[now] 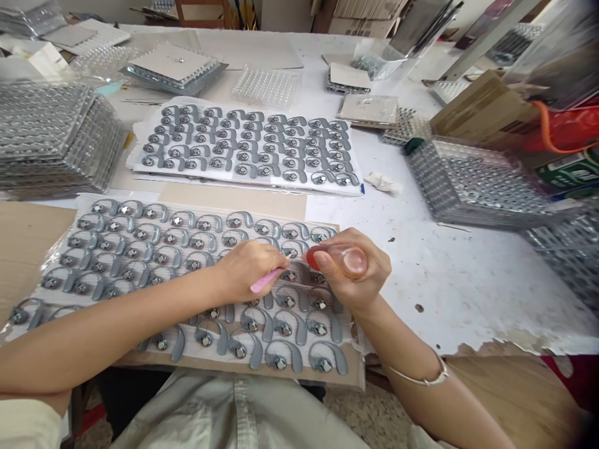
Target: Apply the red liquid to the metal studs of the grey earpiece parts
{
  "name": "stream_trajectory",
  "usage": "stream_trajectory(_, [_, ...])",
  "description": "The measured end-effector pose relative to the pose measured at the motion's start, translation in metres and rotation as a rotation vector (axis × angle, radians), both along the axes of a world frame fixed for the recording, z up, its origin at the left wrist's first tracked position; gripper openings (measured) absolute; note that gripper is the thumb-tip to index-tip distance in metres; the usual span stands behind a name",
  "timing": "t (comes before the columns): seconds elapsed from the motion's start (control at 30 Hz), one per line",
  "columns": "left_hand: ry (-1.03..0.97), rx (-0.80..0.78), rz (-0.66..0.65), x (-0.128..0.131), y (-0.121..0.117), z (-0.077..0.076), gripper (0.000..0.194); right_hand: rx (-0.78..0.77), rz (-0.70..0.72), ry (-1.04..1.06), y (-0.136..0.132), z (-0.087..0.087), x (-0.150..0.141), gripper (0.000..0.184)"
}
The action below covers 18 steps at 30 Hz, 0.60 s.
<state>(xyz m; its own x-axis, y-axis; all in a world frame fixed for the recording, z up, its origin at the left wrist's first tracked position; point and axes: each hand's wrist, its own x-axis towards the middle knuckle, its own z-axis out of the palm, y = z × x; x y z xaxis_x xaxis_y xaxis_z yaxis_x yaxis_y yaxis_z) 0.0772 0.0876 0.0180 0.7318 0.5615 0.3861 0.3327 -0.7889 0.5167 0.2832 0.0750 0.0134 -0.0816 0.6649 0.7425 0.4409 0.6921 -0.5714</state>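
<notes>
Grey hooked pieces [297, 360]: rows of them, each with a shiny round end, cover the lined board [349, 376] at the lower left and lower middle of the frame; those being worked appear to lie just right of centre, between the two hands.
Left hand [253, 269]: fingers pinching a slim pink-handled stick [265, 280], its pale tip by a round end near the centre. A light grip and a steady tip should place it most exactly.
Right hand [358, 290]: curled around a translucent bottle [354, 262], the red end turned toward the stick. Whether it squeezes cannot be told; small, controlled pressure seems wise, with the two tips kept near each other.
Left forearm [135, 318]: passes over the rows at lower left; holding it lifted would avoid nudging pieces out of line.
Far batch: similar pieces lie on a second board [140, 134], upper middle of the frame, on the white surface [397, 280], well apart from both hands.
</notes>
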Motion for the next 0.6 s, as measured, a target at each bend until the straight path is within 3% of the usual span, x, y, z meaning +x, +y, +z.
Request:
stream_trajectory(0.27, [-0.062, -0.149, 0.03, -0.0013, 0.0091, 0.0027, 0.015, -0.009, 0.009, 0.03, 0.0001, -0.0001, -0.0015, 0.011])
stream_trajectory(0.6, [-0.062, -0.211, 0.04, -0.0029, 0.0102, 0.0042, 0.014, 0.01, 0.015, 0.08, 0.0003, -0.0013, 0.0008, 0.009])
